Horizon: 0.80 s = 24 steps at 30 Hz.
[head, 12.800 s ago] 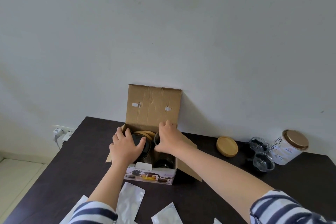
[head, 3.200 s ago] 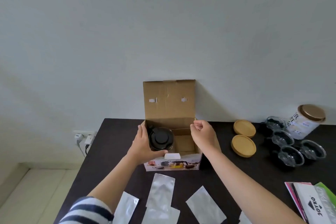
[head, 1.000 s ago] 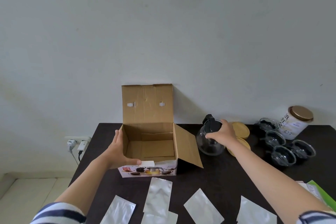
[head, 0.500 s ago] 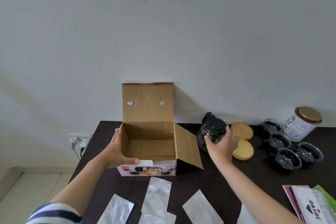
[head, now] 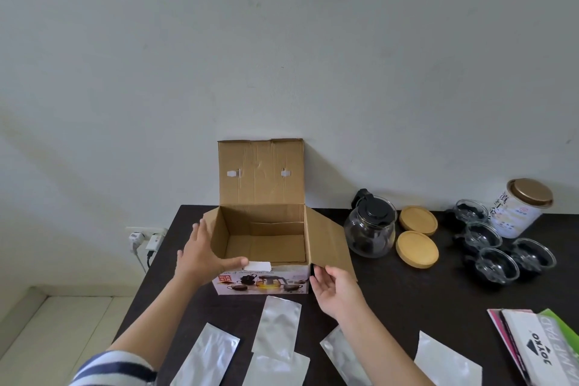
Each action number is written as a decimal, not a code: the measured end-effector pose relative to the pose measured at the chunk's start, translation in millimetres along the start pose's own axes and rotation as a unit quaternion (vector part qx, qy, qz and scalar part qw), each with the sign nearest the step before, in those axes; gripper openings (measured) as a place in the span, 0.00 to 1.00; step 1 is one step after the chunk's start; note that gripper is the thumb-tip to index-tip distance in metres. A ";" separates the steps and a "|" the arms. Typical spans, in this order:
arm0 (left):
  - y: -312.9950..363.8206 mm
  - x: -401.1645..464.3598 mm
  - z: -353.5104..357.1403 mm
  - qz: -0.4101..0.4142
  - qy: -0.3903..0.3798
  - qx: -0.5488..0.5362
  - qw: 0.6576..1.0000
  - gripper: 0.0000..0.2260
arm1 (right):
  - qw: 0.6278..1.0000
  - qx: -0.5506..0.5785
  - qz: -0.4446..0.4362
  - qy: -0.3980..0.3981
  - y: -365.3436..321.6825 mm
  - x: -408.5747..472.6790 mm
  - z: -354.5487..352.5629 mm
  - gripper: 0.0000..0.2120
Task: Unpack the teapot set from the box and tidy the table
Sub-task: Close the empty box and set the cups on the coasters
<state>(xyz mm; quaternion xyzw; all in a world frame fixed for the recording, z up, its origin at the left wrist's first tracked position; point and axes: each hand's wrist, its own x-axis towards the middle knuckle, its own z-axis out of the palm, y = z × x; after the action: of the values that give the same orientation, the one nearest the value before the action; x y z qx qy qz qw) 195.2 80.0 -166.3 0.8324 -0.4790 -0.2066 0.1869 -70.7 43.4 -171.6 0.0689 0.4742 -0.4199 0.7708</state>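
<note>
Now, left hand (head: 200,255) gripping box (head: 266,283)

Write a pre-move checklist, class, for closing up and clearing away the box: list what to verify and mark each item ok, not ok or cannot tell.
1. Box holds nothing more: ok, only bare cardboard shows inside.
2. Teapot stands upright on the table, apart from the box: ok.
3. Left hand steadies the box's left wall, thumb over the front rim: ok.
4. Right hand has hold of the right side flap: not ok, its fingers are open just below the flap's edge.
5. Table tidied: not ok, silver pouches lie loose in front of the box.
6. Lid flap undamaged: cannot tell.
</note>
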 end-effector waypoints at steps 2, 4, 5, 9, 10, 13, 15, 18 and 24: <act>-1.9 -8.0 6.4 -0.052 0.035 -0.028 0.998 0.68 | 1.000 -0.005 -0.002 0.005 1.8 1.7 0.0 0.03; -3.4 -16.0 10.6 -0.094 0.057 -0.106 0.988 0.70 | 1.000 -0.004 -0.010 0.004 4.3 1.8 0.0 0.02; -5.0 -19.0 12.5 -0.113 0.065 -0.158 0.979 0.70 | 1.000 -0.003 -0.013 0.003 6.0 1.1 0.5 0.03; -13.4 -28.4 15.0 -0.162 0.108 -0.287 0.938 0.70 | 1.000 -0.012 -0.017 -0.005 15.7 -4.2 4.7 0.03; -16.3 -28.9 14.3 -0.179 0.116 -0.301 0.929 0.69 | 1.000 -0.021 -0.018 -0.008 18.2 -5.6 6.3 0.03; -29.0 -29.2 10.6 -0.217 0.121 -0.348 0.904 0.64 | 0.998 -0.051 -0.037 -0.005 25.6 -11.5 13.3 0.05; -33.7 -31.1 8.1 -0.204 0.123 -0.345 0.908 0.55 | 0.991 -0.096 -0.096 0.012 31.4 -15.0 19.4 0.05; -29.4 -38.1 4.1 -0.161 0.144 -0.335 0.917 0.49 | 0.931 -0.227 -0.283 0.038 39.6 -21.1 26.6 0.03; -26.8 -42.3 1.6 -0.038 0.163 -0.224 0.960 0.51 | 0.735 -0.453 -0.501 -0.063 56.1 -13.1 27.7 0.12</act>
<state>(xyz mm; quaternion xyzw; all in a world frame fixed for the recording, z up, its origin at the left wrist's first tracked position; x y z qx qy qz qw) 194.5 129.4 -174.3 0.8093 -0.3510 -0.1774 0.4363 -14.6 72.9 -162.7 -0.5624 0.5248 -0.4838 0.4173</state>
